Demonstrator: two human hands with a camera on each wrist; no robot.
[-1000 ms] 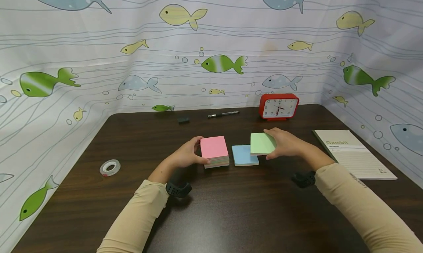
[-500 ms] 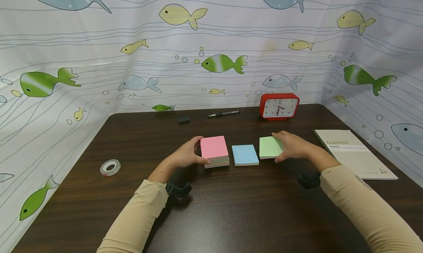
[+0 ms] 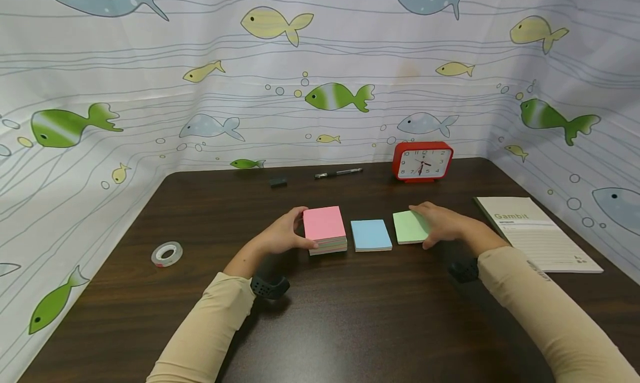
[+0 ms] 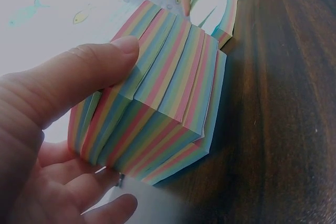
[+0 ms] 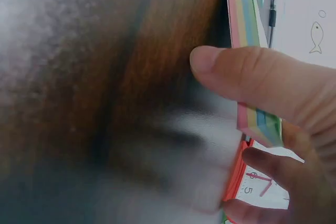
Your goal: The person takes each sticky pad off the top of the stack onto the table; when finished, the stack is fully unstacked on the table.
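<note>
A thick stack of sticky notes with a pink top (image 3: pixel 324 227) sits at the middle of the dark table (image 3: pixel 350 316). My left hand (image 3: pixel 300 228) grips its left side, thumb at the near edge. In the left wrist view the thumb presses the stack's striped side (image 4: pixel 168 93). A blue pad (image 3: pixel 370 234) lies just right of it. Further right, a green pad (image 3: pixel 408 227) rests flat on the table, and my right hand (image 3: pixel 425 227) pinches its right edge. The right wrist view shows that thumb on the pad's edge (image 5: pixel 257 121).
A red clock (image 3: pixel 422 161) stands at the back right, with a black pen (image 3: pixel 338 173) and a small black object (image 3: pixel 277 181) to its left. A notebook (image 3: pixel 537 233) lies at the right edge. A tape roll (image 3: pixel 166 254) sits at the left.
My right hand has carried the green pad to the right and lowered it flat onto the table beside the blue pad. The left hand and pink stack have not moved.
</note>
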